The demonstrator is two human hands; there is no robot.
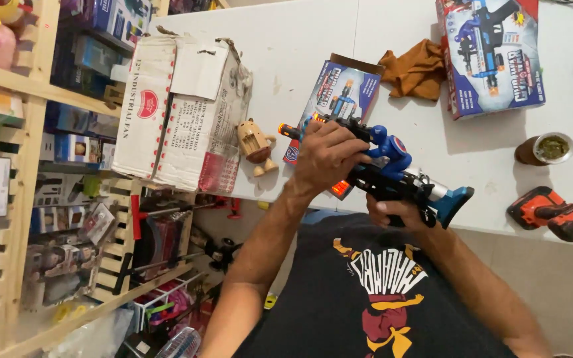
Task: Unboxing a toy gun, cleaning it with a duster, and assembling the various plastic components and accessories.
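Observation:
I hold a blue and black toy gun [399,174] with an orange muzzle tip over the front edge of a white table [286,46]. My left hand [326,158] is closed over the top of its front half, near the barrel. My right hand [400,212] grips it from below, by the handle and the blue stock. An open blue toy box [339,89] lies on the table just behind the gun, partly hidden by my left hand.
A worn cardboard box [180,109] and a small tan figure toy [256,146] sit to the left. A brown cloth [416,69], a second toy gun box [492,56], a round cup [545,149] and an orange drill [558,212] are to the right. Wooden shelves [28,166] of toys stand far left.

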